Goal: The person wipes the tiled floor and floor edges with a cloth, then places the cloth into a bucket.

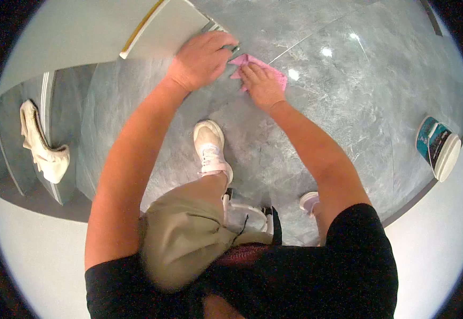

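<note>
My right hand (pixel 263 87) lies on a pink cloth (pixel 276 76) on the grey floor (pixel 338 106), its fingers stretched out and pressing the cloth flat. To its left, my left hand (pixel 202 59) is at the lower edge of a pale panel (pixel 170 29), beside a metal strip. Its fingers are bent over something small and dark at the panel's corner, which I cannot make out. The cloth's left corner comes close to the fingers of my left hand.
A white shoe (pixel 208 141) on my foot stands below my hands. A whitish cloth (pixel 45 143) hangs or lies over a rail at the left. A teal and black tub with a white lid (pixel 448 158) is at the right, near the wall edge.
</note>
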### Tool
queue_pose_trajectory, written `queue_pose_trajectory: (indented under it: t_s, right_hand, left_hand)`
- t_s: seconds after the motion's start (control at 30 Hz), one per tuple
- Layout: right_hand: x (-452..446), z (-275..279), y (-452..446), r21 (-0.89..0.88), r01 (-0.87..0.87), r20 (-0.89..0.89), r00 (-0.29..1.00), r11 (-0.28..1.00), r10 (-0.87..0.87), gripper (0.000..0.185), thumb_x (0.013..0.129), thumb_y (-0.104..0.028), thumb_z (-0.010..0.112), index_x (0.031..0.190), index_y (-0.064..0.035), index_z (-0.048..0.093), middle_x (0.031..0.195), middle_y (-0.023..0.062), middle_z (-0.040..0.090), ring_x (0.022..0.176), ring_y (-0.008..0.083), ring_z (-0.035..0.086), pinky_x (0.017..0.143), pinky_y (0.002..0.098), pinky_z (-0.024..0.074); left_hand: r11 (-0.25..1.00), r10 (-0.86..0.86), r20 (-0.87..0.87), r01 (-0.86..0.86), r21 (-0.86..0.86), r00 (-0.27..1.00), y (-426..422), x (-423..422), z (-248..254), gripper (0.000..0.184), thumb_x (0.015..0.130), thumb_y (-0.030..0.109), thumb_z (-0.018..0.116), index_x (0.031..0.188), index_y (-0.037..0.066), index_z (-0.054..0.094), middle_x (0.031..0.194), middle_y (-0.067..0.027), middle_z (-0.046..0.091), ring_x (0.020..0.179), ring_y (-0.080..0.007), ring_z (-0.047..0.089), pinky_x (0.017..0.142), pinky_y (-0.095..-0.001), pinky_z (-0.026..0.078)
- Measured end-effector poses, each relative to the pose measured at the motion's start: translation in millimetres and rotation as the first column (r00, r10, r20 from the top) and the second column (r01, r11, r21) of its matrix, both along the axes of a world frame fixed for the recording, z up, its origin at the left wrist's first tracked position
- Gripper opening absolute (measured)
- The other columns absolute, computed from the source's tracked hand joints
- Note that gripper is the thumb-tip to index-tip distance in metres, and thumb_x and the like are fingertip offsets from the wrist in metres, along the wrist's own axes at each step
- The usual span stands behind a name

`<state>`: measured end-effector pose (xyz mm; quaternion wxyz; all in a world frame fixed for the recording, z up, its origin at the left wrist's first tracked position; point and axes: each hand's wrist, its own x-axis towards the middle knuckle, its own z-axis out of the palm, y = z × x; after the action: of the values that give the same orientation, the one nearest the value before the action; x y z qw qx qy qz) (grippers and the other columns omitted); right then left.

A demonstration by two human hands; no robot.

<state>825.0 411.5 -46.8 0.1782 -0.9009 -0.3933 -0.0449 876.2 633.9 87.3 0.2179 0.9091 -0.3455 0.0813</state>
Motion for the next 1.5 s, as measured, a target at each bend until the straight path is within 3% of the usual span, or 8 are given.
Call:
queue_pose_trajectory:
  t_s: [0.5,0.57,0.97,1.17,1.27,1.3,1.43,1.5]
  right_hand:
    - [48.9,3.8,22.4,-0.067,0.218,-0.626,0.751,0.974,-0.211,0.041,0.089,-0.043,0.054,0.121,-0.0175,0.056,0.117,0.0083,0.056,0.111,0.0327,0.054,0.088,0.0459,0.0475]
    - [67.5,5.0,21.2,-0.185,0.187,-0.218,0.95,0.965,-0.226,0.048,0.088,-0.045,0.055,0.126,-0.0152,0.052,0.12,0.0092,0.056,0.111,0.0342,0.055,0.087,0.0462,0.0482]
    - [52.9,30.8,36.0,-0.221,0.282,-0.402,0.846,0.933,-0.351,0.032,0.087,-0.017,0.054,0.116,-0.0042,0.056,0.121,0.014,0.057,0.118,0.0303,0.051,0.091,0.0449,0.0453]
    - [-58.7,31.5,59.2,0.181,-0.1,-0.305,0.94,0.978,0.152,0.033,0.082,-0.014,0.059,0.113,-0.0066,0.059,0.119,0.0117,0.057,0.108,0.0298,0.057,0.089,0.0418,0.0464]
    - [15.1,65.7,25.5,0.014,0.363,-0.928,0.352,0.932,-0.123,0.029,0.084,-0.013,0.057,0.113,-0.014,0.061,0.102,0.0099,0.064,0.101,0.0235,0.061,0.085,0.0389,0.0479]
    - [41.7,30.6,4.3,0.204,0.23,-0.475,0.873,0.951,-0.109,0.032,0.083,-0.012,0.057,0.115,-0.0143,0.061,0.094,0.009,0.065,0.094,0.0231,0.062,0.081,0.0391,0.0488]
    - [128.2,25.4,-33.8,-0.025,0.307,0.275,0.917,0.951,-0.289,0.041,0.087,-0.014,0.053,0.128,-0.0147,0.053,0.092,0.0038,0.064,0.07,0.0204,0.06,0.072,0.0336,0.049]
    - [124.6,17.2,-35.6,0.285,0.293,-0.347,0.919,0.913,-0.186,0.039,0.086,-0.014,0.052,0.125,-0.0139,0.055,0.111,0.0062,0.063,0.094,0.0284,0.06,0.081,0.0431,0.0489]
  left_hand:
    - [1.0,-0.009,-0.017,0.009,0.025,1.0,-2.2,-5.6,2.4,0.016,0.071,0.01,0.066,0.087,0.007,0.063,0.112,-0.0064,0.062,0.105,-0.0285,0.058,0.089,-0.0398,0.048]
    - [1.0,0.003,0.038,-0.004,0.018,0.999,1.2,-3.1,3.1,0.015,0.07,0.01,0.065,0.085,0.007,0.063,0.111,-0.0042,0.061,0.105,-0.0255,0.058,0.088,-0.0376,0.049]
    - [1.0,0.006,-0.01,-0.007,-0.026,1.0,2.1,-4.0,-1.2,0.017,0.071,0.01,0.066,0.087,0.008,0.062,0.112,-0.0082,0.062,0.104,-0.031,0.059,0.088,-0.0415,0.048]
    - [0.999,0.024,-0.022,-0.023,0.045,0.999,0.9,-3.2,-3.6,0.013,0.068,0.01,0.065,0.081,0.009,0.061,0.114,-0.0014,0.06,0.107,-0.0246,0.057,0.089,-0.0365,0.048]
    - [1.0,0.017,-0.017,-0.017,-0.002,1.0,1.7,-3.8,-4.6,0.012,0.068,0.009,0.065,0.08,0.008,0.061,0.113,-0.0012,0.06,0.106,-0.0243,0.058,0.088,-0.0365,0.049]
    - [1.0,0.025,-0.013,-0.025,0.001,1.0,-0.6,-2.0,-1.8,0.013,0.068,0.009,0.065,0.08,0.008,0.061,0.113,-0.0012,0.06,0.105,-0.024,0.058,0.088,-0.0365,0.049]
    - [0.999,-0.016,-0.053,0.018,0.046,0.998,-0.5,-1.2,8.5,0.015,0.073,0.01,0.066,0.088,0.009,0.063,0.114,-0.0072,0.062,0.105,-0.031,0.059,0.089,-0.0425,0.048]
    - [0.999,-0.025,-0.073,0.028,0.041,0.997,-1.1,-1.7,6.3,0.016,0.073,0.01,0.066,0.089,0.009,0.064,0.114,-0.0075,0.062,0.105,-0.0312,0.059,0.089,-0.0424,0.049]
